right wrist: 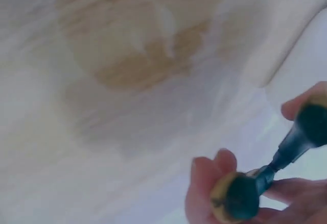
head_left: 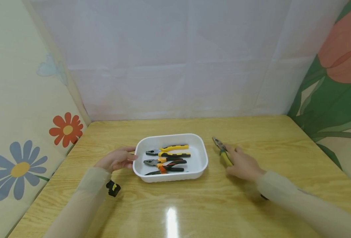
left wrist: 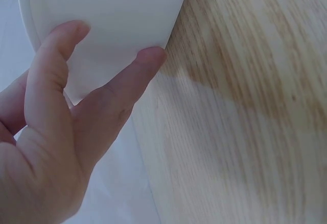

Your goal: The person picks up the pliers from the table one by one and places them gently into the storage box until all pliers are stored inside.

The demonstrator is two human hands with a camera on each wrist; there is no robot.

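Note:
A white tray (head_left: 169, 177) stands on the table with three pairs of pliers in it. One pair has yellow and black handles (head_left: 175, 154); the middle pliers (head_left: 151, 162) have orange and black ones. The front pair, red-orange and black (head_left: 162, 169), is partly hidden by the tray's near wall. At the tray's left end, my left hand (head_left: 118, 158) touches the outer wall with loosely bent, spread fingers. To the tray's right, my right hand (head_left: 243, 163) grips yellow-green pliers (head_left: 219, 143) by the handles, their jaws pointing away from me. The right wrist view shows green and yellow handle ends (right wrist: 242, 196) among the fingers.
The wooden table (head_left: 151, 205) reaches back to a pale cloth (head_left: 178, 66). A flower-patterned panel (head_left: 14, 99) stands on the left, another patterned panel (head_left: 342, 99) on the right. A small black and yellow object (head_left: 113, 188) is beneath my left wrist.

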